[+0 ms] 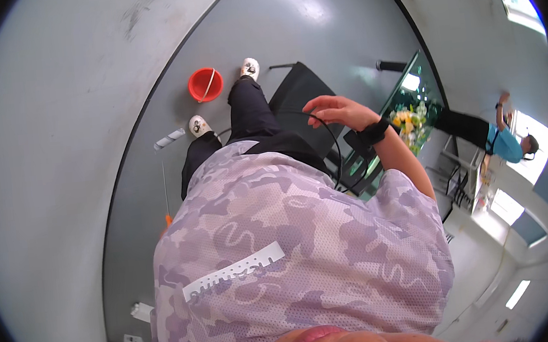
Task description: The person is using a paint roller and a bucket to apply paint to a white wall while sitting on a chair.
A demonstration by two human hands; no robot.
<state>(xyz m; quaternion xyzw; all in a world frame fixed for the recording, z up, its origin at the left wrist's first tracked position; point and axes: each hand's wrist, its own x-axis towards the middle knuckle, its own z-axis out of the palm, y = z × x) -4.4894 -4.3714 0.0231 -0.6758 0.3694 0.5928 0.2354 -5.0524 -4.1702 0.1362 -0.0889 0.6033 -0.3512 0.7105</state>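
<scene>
On the left, an orange handle (169, 219) sticks out past my shirt, with a thin metal rod leading up to a pale, striped roller sleeve (169, 139) beside the wall. Together they look like a paint roller. Only a sliver of my left hand (164, 232) shows at the handle, closed round it; the shirt hides the rest. My right hand (342, 111) is raised in front of me on the right, fingers loosely apart and holding nothing. A black band (371, 134) circles that wrist. Close by the right fingers, a black cable (336, 148) loops down to my waist.
A red bucket (205, 85) with a pale handle stands on the grey floor by my feet. A black chair (304, 95) is just ahead. On the right are a glass table (405, 92), flowers (410, 121) and a person in blue (507, 143). A scuffed white wall (55, 159) runs along the left.
</scene>
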